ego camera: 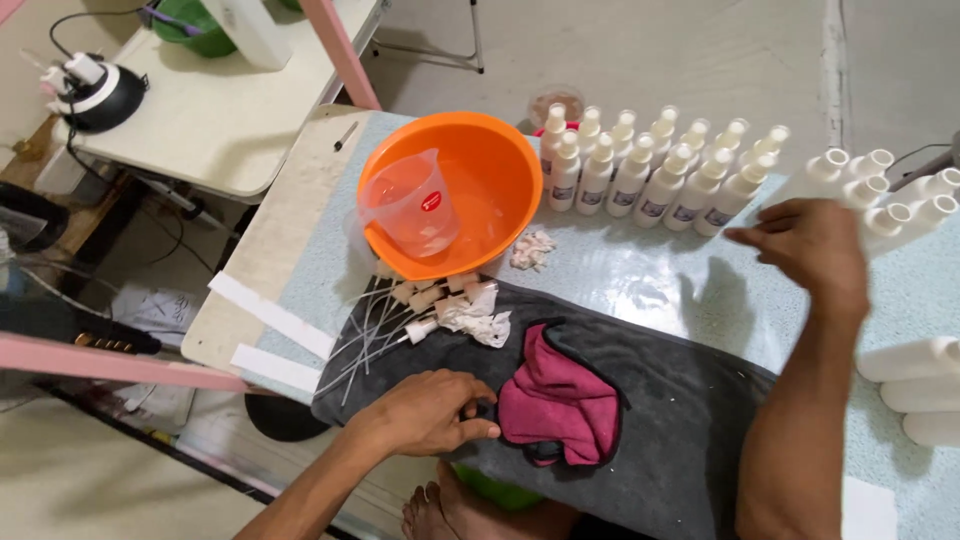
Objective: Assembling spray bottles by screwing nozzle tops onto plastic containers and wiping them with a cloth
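My left hand (425,412) rests on the dark grey towel (680,400) near the table's front edge, fingers curled on a small dark object beside a crumpled magenta cloth (560,400). My right hand (805,245) hovers above the table at the right, fingers apart and holding nothing, close to a group of white bottles (885,195) without caps. A row of several capped white spray bottles (650,165) stands at the back. Spray pump heads with long dip tubes (400,315) lie in a pile by the towel's far left corner.
An orange bowl (490,160) holds a clear measuring jug (410,205). Small white bits (532,248) lie beside it. More white bottles (915,385) lie on their sides at the right edge. White paper strips (270,315) sit at the table's left. A side table with a lamp-like device (95,90) stands behind.
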